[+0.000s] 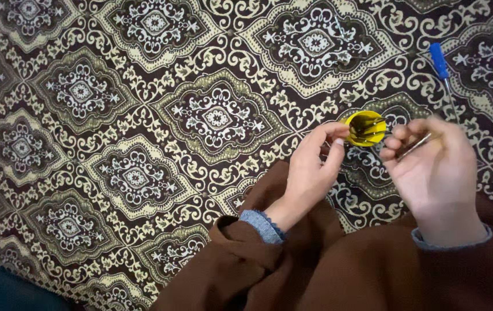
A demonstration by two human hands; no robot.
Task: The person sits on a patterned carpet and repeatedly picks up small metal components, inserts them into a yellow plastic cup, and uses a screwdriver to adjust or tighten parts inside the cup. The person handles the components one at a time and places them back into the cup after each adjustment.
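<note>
A small yellow round dish (pixel 366 128) with thin dark metal pieces lying in it sits between our two hands, held up over a patterned carpet (pixel 142 115). Our left hand (pixel 310 173) pinches the dish's near rim between thumb and fingertips, so it grips the dish. Our right hand (pixel 436 167) is just beside the dish on the other side, palm up, fingers curled around a slim metal tool (pixel 414 145) that points toward the dish — whether its tip touches the dish we cannot tell. Both wrists come out of brown sleeves (pixel 246 259) with grey-blue cuffs. On the carpet beyond the right hand lies a screwdriver (pixel 443 75) with a blue handle and a thin shaft, apart from both hands. The carpet is dark brown with cream and olive medallions.
</note>
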